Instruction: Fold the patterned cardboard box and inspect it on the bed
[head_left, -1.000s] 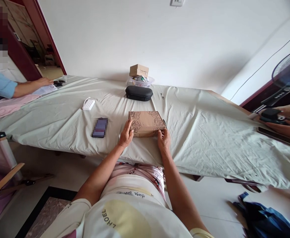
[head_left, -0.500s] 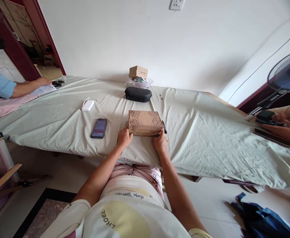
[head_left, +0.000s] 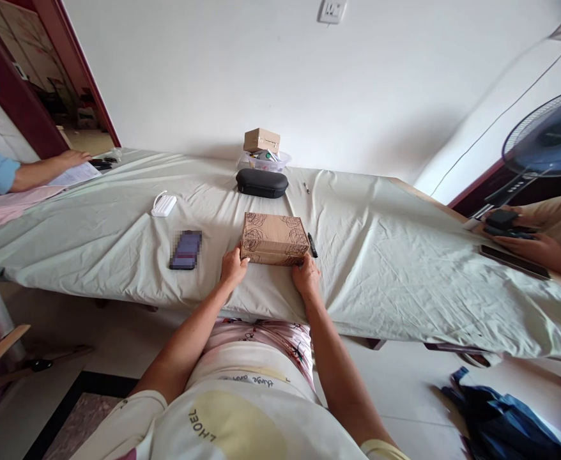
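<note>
Cardboard box (head_left: 275, 237) on pale sheet (head_left: 395, 255); white wall (head_left: 204, 83).

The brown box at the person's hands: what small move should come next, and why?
Probably grip the brown box by its near corners. It lies flat and shut on the cloth; the left hand and right hand only touch its near edge, and a black pen lies by its right side.
</note>
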A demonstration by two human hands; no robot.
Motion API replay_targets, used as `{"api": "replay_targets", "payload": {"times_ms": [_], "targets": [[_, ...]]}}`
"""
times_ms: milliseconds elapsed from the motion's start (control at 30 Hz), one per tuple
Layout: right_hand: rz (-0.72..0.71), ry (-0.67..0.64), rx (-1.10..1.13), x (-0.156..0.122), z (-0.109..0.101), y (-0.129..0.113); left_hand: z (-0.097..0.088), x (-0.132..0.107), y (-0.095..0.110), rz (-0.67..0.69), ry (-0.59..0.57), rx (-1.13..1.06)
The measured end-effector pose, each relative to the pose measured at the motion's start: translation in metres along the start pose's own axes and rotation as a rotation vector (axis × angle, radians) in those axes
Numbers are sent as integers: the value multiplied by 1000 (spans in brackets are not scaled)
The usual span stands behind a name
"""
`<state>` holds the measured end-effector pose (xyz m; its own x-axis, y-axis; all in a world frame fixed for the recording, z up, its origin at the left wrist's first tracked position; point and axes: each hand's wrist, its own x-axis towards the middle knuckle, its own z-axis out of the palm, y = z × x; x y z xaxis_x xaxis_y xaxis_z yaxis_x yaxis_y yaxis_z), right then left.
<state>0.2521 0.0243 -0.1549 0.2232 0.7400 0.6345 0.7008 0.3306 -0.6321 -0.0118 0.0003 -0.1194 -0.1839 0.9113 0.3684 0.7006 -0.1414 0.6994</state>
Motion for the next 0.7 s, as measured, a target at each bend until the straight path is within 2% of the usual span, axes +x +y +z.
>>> {"api": "replay_targets", "payload": {"times_ms": [133,300,400,467,567,700], "targets": [[34,12,92,5,-12,-14,-3,-1,-4,43,93,-162],[-34,175,248,7,-26,-36,-7,-2,-7,178,278,-281],[-62,264,308,6,-29,-44,-10,-5,-5,290,332,-330],[-56,276,322,5,-31,-46,-12,-6,-3,325,336,-325],[-34,236,352,5,-33,-47,-12,-6,-1,292,304,-273],[-46,106,364,6,-29,-45,-3,-2,-5,156,266,-221]]}}
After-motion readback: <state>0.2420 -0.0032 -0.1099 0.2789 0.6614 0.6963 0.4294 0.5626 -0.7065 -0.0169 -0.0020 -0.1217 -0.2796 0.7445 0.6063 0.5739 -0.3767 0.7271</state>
